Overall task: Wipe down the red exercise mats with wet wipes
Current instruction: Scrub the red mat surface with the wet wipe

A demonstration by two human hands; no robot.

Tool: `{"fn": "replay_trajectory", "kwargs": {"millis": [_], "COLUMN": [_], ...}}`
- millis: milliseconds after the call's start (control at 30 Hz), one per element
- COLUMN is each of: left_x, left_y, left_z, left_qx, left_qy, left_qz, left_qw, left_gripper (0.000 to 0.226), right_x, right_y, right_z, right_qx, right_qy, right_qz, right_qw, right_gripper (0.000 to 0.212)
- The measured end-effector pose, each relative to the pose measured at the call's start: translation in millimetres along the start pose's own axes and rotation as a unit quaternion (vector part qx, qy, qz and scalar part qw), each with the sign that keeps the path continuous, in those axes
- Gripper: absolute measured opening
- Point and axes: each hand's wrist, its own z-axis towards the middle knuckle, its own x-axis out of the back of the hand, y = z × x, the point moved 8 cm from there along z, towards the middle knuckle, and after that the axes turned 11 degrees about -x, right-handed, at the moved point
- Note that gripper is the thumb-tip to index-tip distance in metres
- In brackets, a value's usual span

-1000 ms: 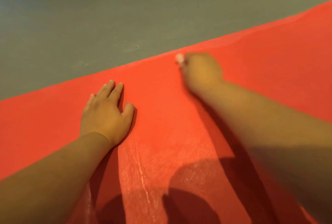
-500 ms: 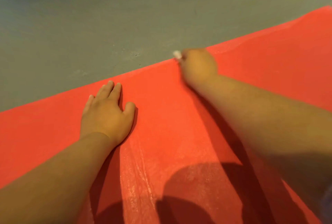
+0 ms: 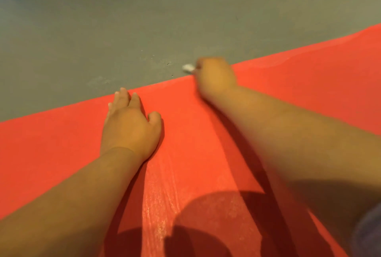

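Observation:
A red exercise mat fills the lower part of the head view, its far edge running diagonally from left up to right. My left hand lies flat on the mat with fingers straight, fingertips near the far edge. My right hand is blurred at the mat's far edge and grips a small white wet wipe, which sticks out past the fingers over the floor. Shiny wet streaks run down the mat between my arms.
Grey floor lies beyond the mat's far edge, with a few small specks near the edge. Dark shadows fall on the mat at the bottom of the view.
My right hand has pushed the wipe farther away, from on the mat to its far edge and slightly over the floor. My left hand has stayed flat on the mat.

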Motion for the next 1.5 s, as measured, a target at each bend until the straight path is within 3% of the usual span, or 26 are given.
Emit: {"fn": "replay_trajectory", "kwargs": {"millis": [67, 133, 200, 300, 333, 400, 467, 533, 600, 667, 767, 800, 1000, 1133, 1300, 1500], "left_x": [0.6, -0.4, -0.8, -2.3, -2.8, -2.5, -0.3, 1.2, 0.9, 0.1, -2.5, -2.7, 2.7, 2.4, 12.1, 11.4], "left_y": [-1.2, -0.6, -0.9, -1.4, -0.6, 1.4, 1.2, 0.5, 0.1, -1.1, -1.4, -0.1, 10.4, 12.3, 34.0, 97.0], "left_z": [-1.3, -1.0, 0.1, 2.2, 2.3, 2.4, 1.9, 1.1, 1.8, 3.2, 2.6, 1.4, -7.7, -34.3, -101.2, -200.4], "left_qx": [0.01, 0.004, 0.002, 0.002, 0.001, -0.003, -0.002, -0.003, -0.008, -0.009, -0.007, -0.011, -0.071, -0.103, -0.105, -0.135], "left_qy": [0.0, -0.001, 0.002, -0.001, -0.004, -0.006, -0.004, -0.001, 0.002, 0.009, 0.011, 0.01, -0.014, -0.071, -0.172, -0.289], "left_qz": [-0.003, -0.002, -0.002, 0.003, 0.006, 0.006, -0.001, -0.009, -0.018, -0.019, -0.022, -0.021, 0.008, 0.049, 0.092, 0.126], "left_qw": [1.0, 1.0, 1.0, 1.0, 1.0, 1.0, 1.0, 1.0, 1.0, 1.0, 1.0, 1.0, 0.997, 0.991, 0.975, 0.939], "left_gripper": [0.06, 0.06, 0.06, 0.061, 0.062, 0.062, 0.058, 0.054, 0.053, 0.053, 0.054, 0.054, 0.052, 0.052, 0.056, 0.062], "right_x": [-13.6, -8.1, 1.3, 27.4, 28.6, 17.7, -1.3, -16.4, -14.0, -6.4, 17.0, 21.6, 17.2, 42.3, 72.3, 103.5], "right_y": [-57.8, -61.6, -10.3, 88.7, 95.5, 59.8, -10.3, -71.4, -83.1, -43.7, 45.5, 57.7, -4.3, 16.2, 63.6, 123.5], "right_z": [-30.7, -35.8, -4.7, 26.5, 25.7, 14.6, -8.5, -41.5, -53.7, -27.1, 9.1, 6.6, -107.2, -191.0, -266.0, -338.1], "right_qx": [0.128, 0.171, 0.087, -0.127, -0.144, -0.092, 0.017, 0.144, 0.204, 0.145, -0.041, -0.064, 0.118, 0.189, 0.155, -0.008], "right_qy": [-0.038, -0.038, -0.01, 0.035, 0.036, 0.02, -0.015, -0.061, -0.055, -0.018, 0.025, 0.031, 0.011, -0.048, -0.139, -0.198], "right_qz": [0.046, 0.055, 0.013, -0.033, -0.034, -0.026, 0.014, 0.046, 0.056, 0.023, -0.027, -0.024, 0.026, 0.037, 0.007, -0.014], "right_qw": [0.99, 0.983, 0.996, 0.991, 0.988, 0.995, 1.0, 0.987, 0.976, 0.989, 0.999, 0.997, 0.993, 0.98, 0.978, 0.98], "right_gripper": [0.026, 0.026, 0.03, 0.037, 0.037, 0.031, 0.031, 0.033, 0.03, 0.037, 0.041, 0.041, 0.024, 0.019, 0.02, 0.014]}}
